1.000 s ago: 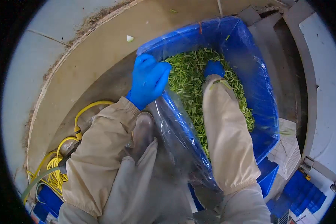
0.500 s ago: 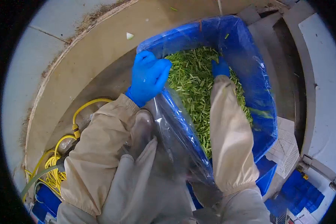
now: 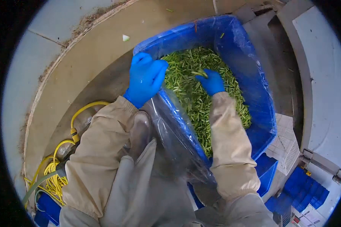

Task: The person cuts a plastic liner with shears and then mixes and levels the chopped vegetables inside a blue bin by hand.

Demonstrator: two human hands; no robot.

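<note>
My left hand point(image 3: 146, 78), in a blue glove, is curled closed at the near left corner of a large blue bin point(image 3: 264, 109), gripping its rim and the clear plastic liner point(image 3: 170, 128) draped over it. Chopped green stalks point(image 3: 195, 102) lie heaped inside the bin. Over that heap, my right hand point(image 3: 213, 81), also gloved in blue, pinches a pale green stalk piece point(image 3: 199, 73) between thumb and fingers. Whether more pieces sit within the palm is hidden.
A yellow hose point(image 3: 55, 183) lies coiled on the floor to the left. My boot point(image 3: 141, 128) stands beside the bin. Blue crates point(image 3: 306, 189) and a white perforated panel point(image 3: 286, 142) are at lower right. A white scrap point(image 3: 125, 38) lies beyond the bin.
My right hand has come up out of the chopped stalks and moved left, now with a green piece in its fingers. The left hand stays at the rim; the view has shifted slightly.
</note>
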